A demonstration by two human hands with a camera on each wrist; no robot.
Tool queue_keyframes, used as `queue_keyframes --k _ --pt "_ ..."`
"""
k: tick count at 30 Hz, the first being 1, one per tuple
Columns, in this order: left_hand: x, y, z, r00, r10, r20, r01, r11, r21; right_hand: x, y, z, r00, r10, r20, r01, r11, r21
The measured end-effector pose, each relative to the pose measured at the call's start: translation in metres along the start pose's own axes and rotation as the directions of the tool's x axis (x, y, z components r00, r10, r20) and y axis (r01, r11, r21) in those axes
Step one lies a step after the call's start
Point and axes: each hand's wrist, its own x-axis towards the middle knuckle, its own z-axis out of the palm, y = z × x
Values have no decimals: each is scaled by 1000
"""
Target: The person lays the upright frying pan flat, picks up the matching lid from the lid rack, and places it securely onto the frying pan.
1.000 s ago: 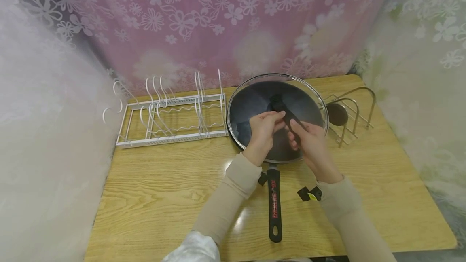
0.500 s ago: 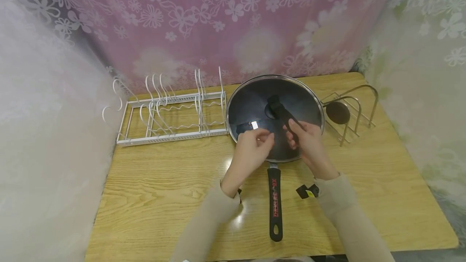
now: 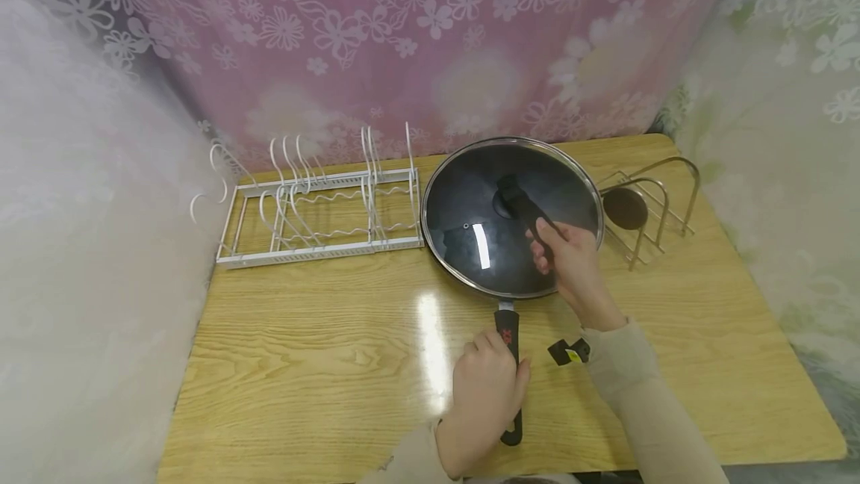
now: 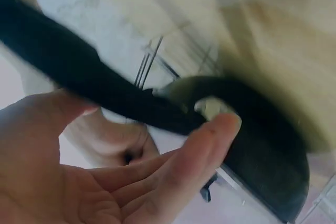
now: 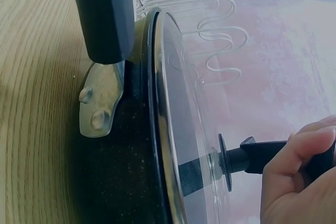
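My right hand (image 3: 576,267) grips the black handle (image 3: 525,209) of a glass pan lid (image 3: 452,189). The lid lies over a dark frying pan (image 5: 118,177), its metal-banded rim close on the pan's rim in the right wrist view. The pan's long black handle (image 3: 512,435) points toward me, and its riveted bracket (image 5: 101,100) shows in the right wrist view. My left hand (image 3: 485,387) is at this handle, covering much of it from above. In the left wrist view its fingers (image 4: 184,177) reach out alongside the blurred handle, not wrapped round it.
A white wire rack (image 3: 295,256) stands left of the pan. To the right is a metal wire stand (image 3: 661,208) with a round brown disc (image 3: 625,208). A small black piece with a yellow mark (image 3: 569,352) lies near my right sleeve. A floral curtain (image 3: 403,58) hangs behind.
My left hand has left the lid handle and come down toward me to the pan's handle. My right hand has stayed on the lid handle; the lid sits about the same place.
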Motion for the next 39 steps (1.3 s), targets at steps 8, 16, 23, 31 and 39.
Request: queue_keyframes --k 8,16,23,31,39 --pt "-7 14 11 1000 -20 0 20 999 -26 0 0 2 1000 8 12 -8 1000 2" --pt "-7 21 9 999 -44 10 44 998 35 3 1 2 1000 16 21 -17 1000 19" --pt "-5 20 11 998 -35 43 33 998 44 4 0 1 999 34 21 -34 999 2" --pt "-5 14 11 999 12 -46 -9 999 47 7 -6 -3 991 108 76 -104 993 -50" --pt "-3 13 8 1000 14 -4 -14 1000 -18 12 -10 -12 981 149 127 -132 983 -130"
